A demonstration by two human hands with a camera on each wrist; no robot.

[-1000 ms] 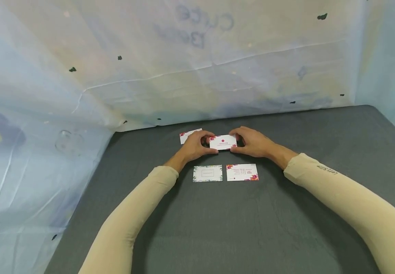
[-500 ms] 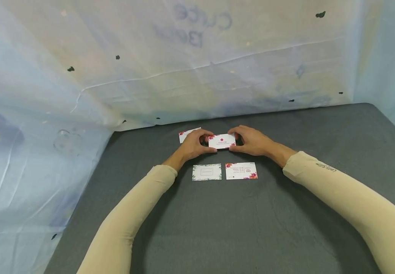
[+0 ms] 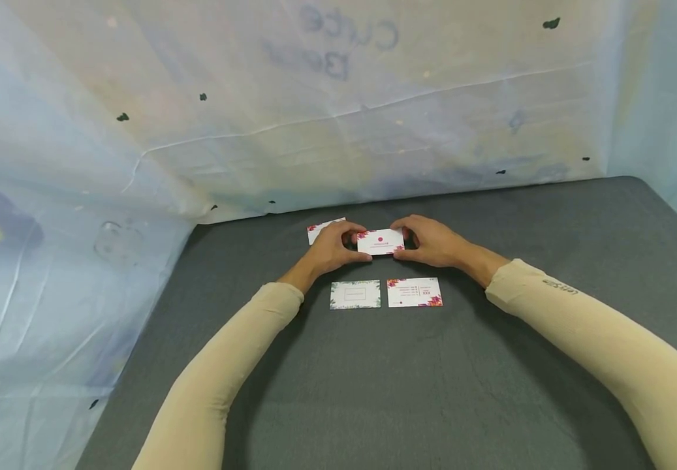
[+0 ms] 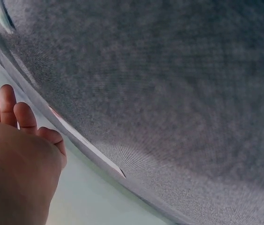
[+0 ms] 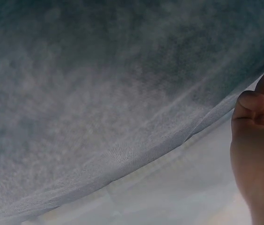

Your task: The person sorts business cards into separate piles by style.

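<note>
- Both hands hold one white card with a red dot and flowered corners (image 3: 380, 241), face up and level, just above the dark grey counter (image 3: 491, 365) toward its far edge.
- The left hand (image 3: 333, 249) has its grip closed on the card's left short edge, thumb at the near side and fingers curled over the far side.
- The right hand (image 3: 430, 242) has its grip closed on the card's right short edge in the same manner, fingers bent round the end.
- Behind the left hand, a second flowered card (image 3: 322, 228) lies flat on the counter, partly hidden by the fingers.
- Nearer the person, two more cards lie side by side, almost touching: a green-bordered card (image 3: 355, 294) on the left and a card with red lettering and flowers (image 3: 414, 292) on the right. Both are well apart from the held card.
- Both forearms wear beige sleeves (image 3: 579, 339).
- A pale, creased plastic sheet (image 3: 256, 117) hangs behind and to the left of the counter, with faint mirrored lettering near the top.
- The wrist views show only blurred grey surface, pale sheet and parts of each hand; the card cannot be made out clearly there.
</note>
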